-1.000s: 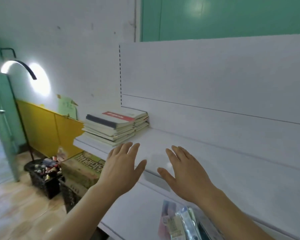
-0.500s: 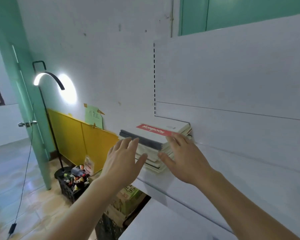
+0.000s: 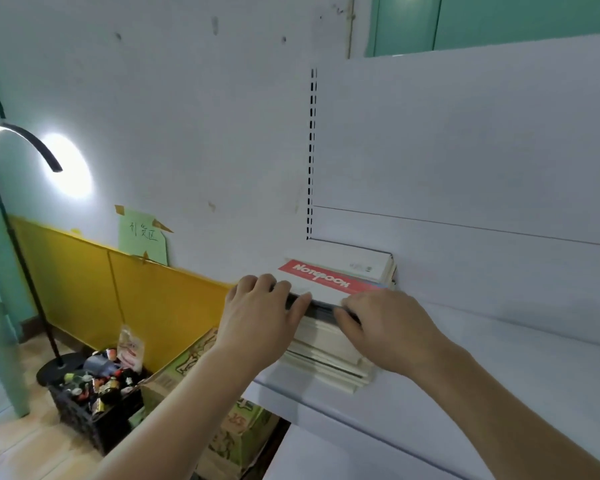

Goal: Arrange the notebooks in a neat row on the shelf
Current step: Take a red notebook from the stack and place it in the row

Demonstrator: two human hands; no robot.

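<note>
Closest to me, two bare forearms reach up and forward to the white shelf (image 3: 499, 393). The left hand (image 3: 257, 320) has its fingers curled over the near, dark edge of the top notebook (image 3: 329, 277), gripping it at the left corner. The right hand (image 3: 392, 327) sits just beside it, apart from the left by a short stretch of that same edge, its fingers bent down onto the top notebook's near edge; both hands are clamped on it. That notebook has a white cover with a red band lettered in white, and it lies flat on top of a stack of notebooks (image 3: 326, 355) piled at the left end of the shelf, the stack's far side close to the white back panel (image 3: 465, 150).

Below the shelf's left end stands a cardboard box (image 3: 236, 427), and beside it on the floor a black crate (image 3: 94, 410) full of small bottles. Behind those runs a yellow panel (image 3: 118, 289) along the wall, with a green taped note (image 3: 142, 237) above it. Farther left, a black floor lamp (image 3: 25, 140) throws a bright patch on the wall
</note>
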